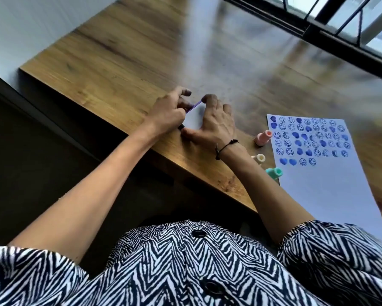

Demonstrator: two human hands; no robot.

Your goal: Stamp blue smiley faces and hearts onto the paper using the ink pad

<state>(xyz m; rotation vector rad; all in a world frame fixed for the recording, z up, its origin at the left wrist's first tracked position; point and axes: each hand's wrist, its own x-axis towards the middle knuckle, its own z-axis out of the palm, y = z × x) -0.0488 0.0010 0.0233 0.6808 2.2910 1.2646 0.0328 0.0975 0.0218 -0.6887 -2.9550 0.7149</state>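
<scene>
left hand [170, 111]: closed around the left edge of the ink pad [193, 115], fingers curled over the purple rim. Looks like you're pinning it so it can't slide.
right hand [214, 122]: fingers over the pad's far edge, thumb along the near edge, clamping the right side. Palm faces down; black cord bracelet [226, 146] on that wrist.
ink pad: flat white-topped case with a thin purple edge and a dark near corner, sitting on the table [123, 62] near its left edge, between your two hands. Two-hand grip suggests you're opening or closing the lid; can't tell which, the hinge is hidden.
stamps: three, none in hand, all just right of your right wrist and left of the paper. Pink stamp [262, 138] farthest, cream stamp [258, 159] in the middle, mint stamp [273, 172] nearest. Parked beside the sheet, so reach is short.
paper [331, 195]: white sheet, right side of the table, well apart from the pad. Far part filled with rows of blue smileys and hearts; last row is short, near half blank.
progress: my read is about half the sheet done, room left.
risk: pad sits close to the table's left edge; a hard pull on the lid could push it off. Watch for ink on your fingertips.
</scene>
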